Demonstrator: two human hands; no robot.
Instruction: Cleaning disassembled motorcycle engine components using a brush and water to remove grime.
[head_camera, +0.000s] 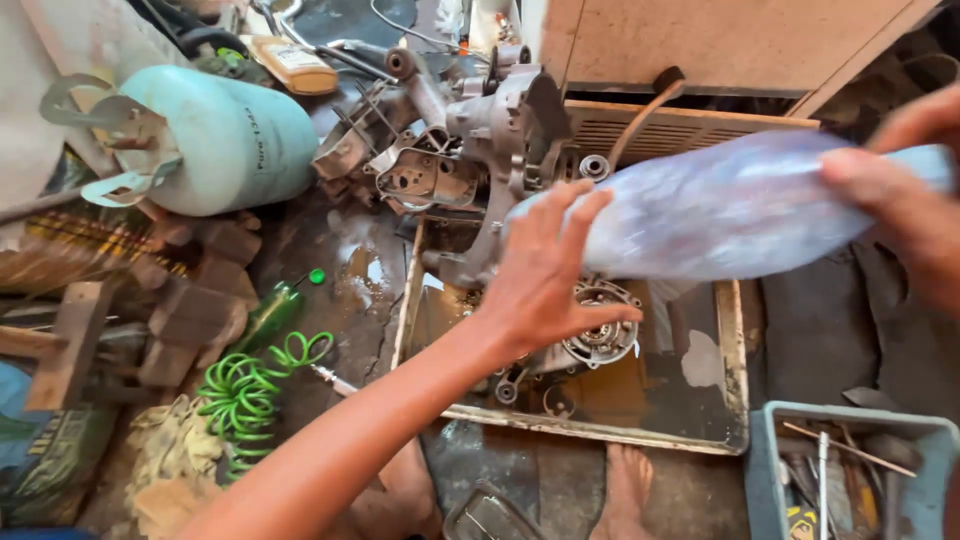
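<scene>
I see the left hand (545, 275) spread wide, its fingers (585, 215) splayed and laid against the near end of a bluish plastic bag (720, 210); it presses on the bag rather than closing round it. The right hand (905, 185) grips the far end of the same bag, thumb on top and fingers curled over the edge. The bag lies stretched between the two hands, blurred. Directly below the left fingers sits a round metal engine part (600, 335) with a toothed ring, resting in a shallow, oily metal tray (735, 400). Beyond the left fingertips stands a grey engine casing (500, 130). Well to the left of that hand lie a pale green gas cylinder (230, 135), a green bottle (272, 312) and a coiled green hose (250, 385). Below the right hand is a blue box of tools (770, 450).
</scene>
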